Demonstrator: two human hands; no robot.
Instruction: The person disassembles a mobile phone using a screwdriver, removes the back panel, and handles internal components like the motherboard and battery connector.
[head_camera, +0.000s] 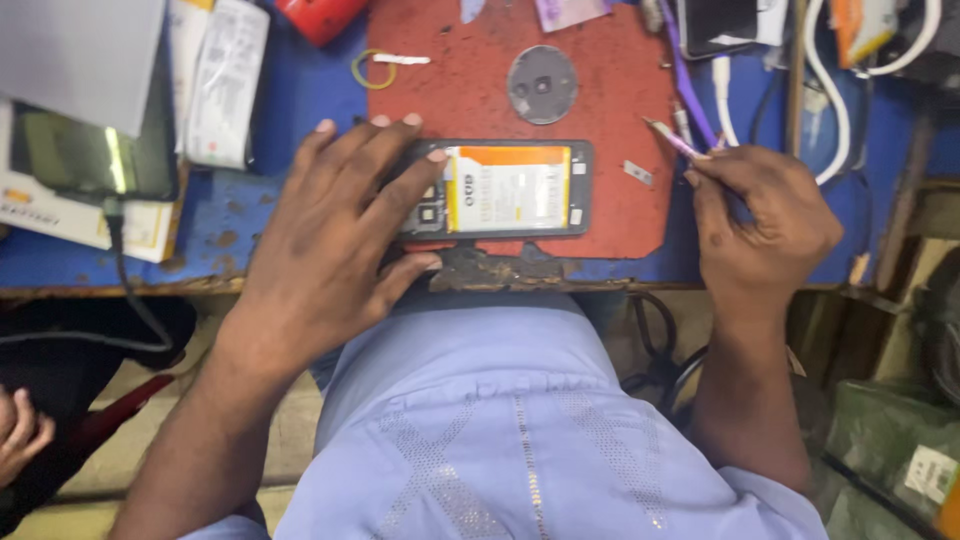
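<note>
My left hand, fingers spread, hides the open phone's left end near the bench's front edge, while my right hand pinches a tool.

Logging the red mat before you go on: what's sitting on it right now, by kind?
Opened phone with battery showing, under the left hand: 1
Round grey metal disc: 1
Small metal bits: 1
Total: 3
</note>
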